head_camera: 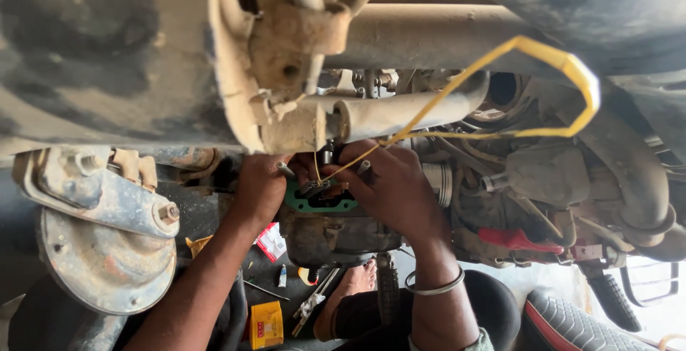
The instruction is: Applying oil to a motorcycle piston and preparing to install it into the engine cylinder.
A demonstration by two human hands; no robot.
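Note:
My left hand [259, 188] and my right hand [391, 188] both reach into the engine of a motorcycle [336, 229] under its dusty frame tubes [400, 111]. Between them lies a green gasket [314, 202] on top of the engine block, with studs sticking up through it. My left fingers pinch a small metal part by a stud at the gasket's left end. My right fingers close over the gasket's right side, touching a thin yellow wire [500, 61] that loops up and right. A metal bangle [434, 288] sits on my right wrist.
A round rusty horn on a bracket [107, 247] hangs at left. A red-handled tool [516, 239] lies among engine parts at right. Below, on the dark floor, lie a yellow box [266, 324], pliers [312, 302], a red-white packet [271, 241] and a bare foot [359, 279]. A tyre [572, 322] sits lower right.

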